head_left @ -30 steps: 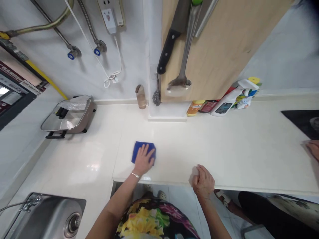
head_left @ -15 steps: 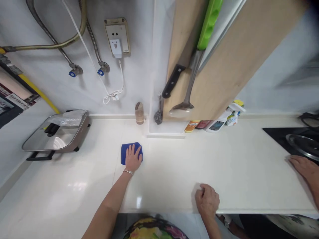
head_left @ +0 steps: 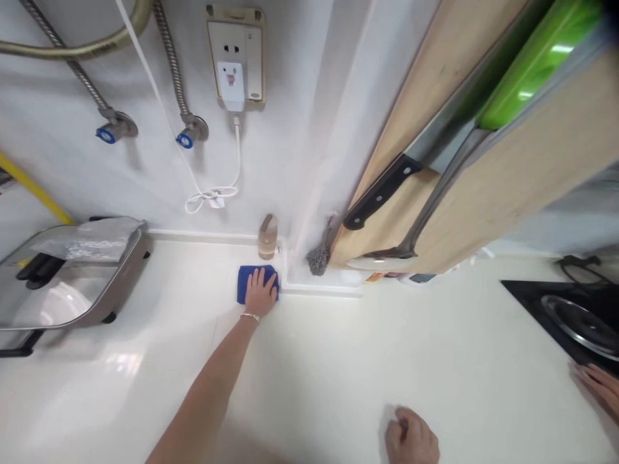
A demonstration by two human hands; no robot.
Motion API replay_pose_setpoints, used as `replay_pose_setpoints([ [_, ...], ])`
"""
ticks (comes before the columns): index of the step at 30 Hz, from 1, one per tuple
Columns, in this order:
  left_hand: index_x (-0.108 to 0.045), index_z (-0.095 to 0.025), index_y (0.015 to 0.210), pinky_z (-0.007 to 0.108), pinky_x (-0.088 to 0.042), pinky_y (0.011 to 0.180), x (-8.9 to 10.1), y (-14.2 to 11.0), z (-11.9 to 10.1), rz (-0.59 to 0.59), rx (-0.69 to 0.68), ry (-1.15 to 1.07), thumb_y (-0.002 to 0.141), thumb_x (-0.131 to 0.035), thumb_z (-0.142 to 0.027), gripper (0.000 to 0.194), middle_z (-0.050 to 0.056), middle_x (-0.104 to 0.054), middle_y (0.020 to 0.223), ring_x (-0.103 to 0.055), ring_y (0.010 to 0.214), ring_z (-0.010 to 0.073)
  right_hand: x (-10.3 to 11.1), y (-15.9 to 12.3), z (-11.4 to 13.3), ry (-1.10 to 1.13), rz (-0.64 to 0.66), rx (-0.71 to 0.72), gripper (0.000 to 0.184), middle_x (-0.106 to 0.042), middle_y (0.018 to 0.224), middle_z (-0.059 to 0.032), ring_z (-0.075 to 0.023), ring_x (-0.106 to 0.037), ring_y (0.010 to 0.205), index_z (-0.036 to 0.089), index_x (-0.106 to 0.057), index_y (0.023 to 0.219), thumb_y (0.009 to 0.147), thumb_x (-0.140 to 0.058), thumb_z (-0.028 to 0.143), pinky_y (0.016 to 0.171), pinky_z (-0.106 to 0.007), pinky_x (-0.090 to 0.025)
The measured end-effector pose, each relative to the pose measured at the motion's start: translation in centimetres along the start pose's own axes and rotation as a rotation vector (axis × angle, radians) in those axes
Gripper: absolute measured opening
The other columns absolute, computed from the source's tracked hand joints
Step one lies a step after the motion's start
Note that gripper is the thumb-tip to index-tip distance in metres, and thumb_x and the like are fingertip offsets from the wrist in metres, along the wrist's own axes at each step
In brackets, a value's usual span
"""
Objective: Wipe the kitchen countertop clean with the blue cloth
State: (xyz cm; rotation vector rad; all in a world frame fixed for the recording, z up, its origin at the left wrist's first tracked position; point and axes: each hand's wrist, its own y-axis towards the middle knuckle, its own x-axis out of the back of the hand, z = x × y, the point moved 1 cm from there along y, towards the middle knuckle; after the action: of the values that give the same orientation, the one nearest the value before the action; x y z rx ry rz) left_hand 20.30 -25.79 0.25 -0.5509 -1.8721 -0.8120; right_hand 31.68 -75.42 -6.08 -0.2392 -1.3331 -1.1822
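Observation:
My left hand [head_left: 261, 293] lies with its fingers spread on a folded blue cloth [head_left: 245, 283], pressing it flat against the white countertop [head_left: 329, 348]. A bracelet circles that wrist. Just behind the cloth, a small clear bottle [head_left: 267, 245] holding some liquid stands by the wall. My right hand [head_left: 413, 438] rests on the counter at the bottom edge of the view, its fingers curled into a loose fist. Nothing shows inside it, and its forearm is out of view.
An electric pan [head_left: 130, 270] with a glass lid stands at left. A hanging knife [head_left: 382, 193], ladle [head_left: 430, 206] and steel scrubber brush [head_left: 318, 259] are at the wooden panel [head_left: 522, 174]. Bottles sit behind it. Another person's hand [head_left: 599, 386] is near the stove [head_left: 561, 309].
The view has come closer and shifted, so the wall things look larger. My left hand and the cloth now appear nearer the small bottle. My right hand stays curled, lower in view.

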Motion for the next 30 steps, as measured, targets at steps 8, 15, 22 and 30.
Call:
replay_pose_setpoints([
  [8, -0.053, -0.025, 0.143, 0.059, -0.018, 0.122, -0.7, 3.7, 0.1, 0.042, -0.005, -0.022, 0.093, -0.041, -0.034, 0.051, 0.009, -0.037, 0.16, -0.023, 0.151, 0.0345, 0.7, 0.4, 1.4, -0.025, 0.023, -0.02, 0.02, -0.068, 0.099, -0.0129, -0.0316, -0.062, 0.092, 0.022, -0.058, 0.096, 0.081, -0.047, 0.029, 0.086, -0.048, -0.046],
  [15, -0.052, -0.025, 0.144, 0.061, -0.02, 0.121, 0.2, 0.5, -0.6, 0.027, 0.005, 0.014, 0.095, -0.039, -0.036, 0.052, 0.01, -0.037, 0.16, -0.023, 0.151, 0.0346, 1.1, 0.9, 2.3, 0.006, -0.02, -0.012, 0.016, -0.067, 0.1, -0.0112, -0.0273, -0.059, 0.093, 0.021, -0.057, 0.094, 0.084, -0.046, 0.026, 0.087, -0.043, -0.043],
  [22, -0.05, -0.023, 0.145, 0.058, -0.022, 0.122, 2.1, -8.2, -3.8, 0.061, -0.083, 0.065, 0.095, -0.041, -0.034, 0.051, 0.012, -0.035, 0.16, -0.024, 0.15, 0.0348, 1.2, 0.9, 2.4, 0.013, -0.019, -0.005, 0.016, -0.066, 0.1, -0.011, -0.0262, -0.055, 0.093, 0.02, -0.057, 0.095, 0.084, -0.046, 0.023, 0.086, -0.04, -0.04],
  [30, -0.039, -0.03, 0.151, 0.059, -0.024, 0.121, 1.9, -16.6, -14.0, 0.234, -0.554, -0.05, 0.092, -0.05, -0.034, 0.06, 0.01, -0.027, 0.164, -0.019, 0.152, 0.0324, 1.5, 0.9, 3.0, 0.062, -0.024, -0.065, 0.018, -0.064, 0.104, -0.0104, -0.026, -0.051, 0.096, 0.02, -0.058, 0.096, 0.085, -0.045, 0.021, 0.082, -0.038, -0.037],
])
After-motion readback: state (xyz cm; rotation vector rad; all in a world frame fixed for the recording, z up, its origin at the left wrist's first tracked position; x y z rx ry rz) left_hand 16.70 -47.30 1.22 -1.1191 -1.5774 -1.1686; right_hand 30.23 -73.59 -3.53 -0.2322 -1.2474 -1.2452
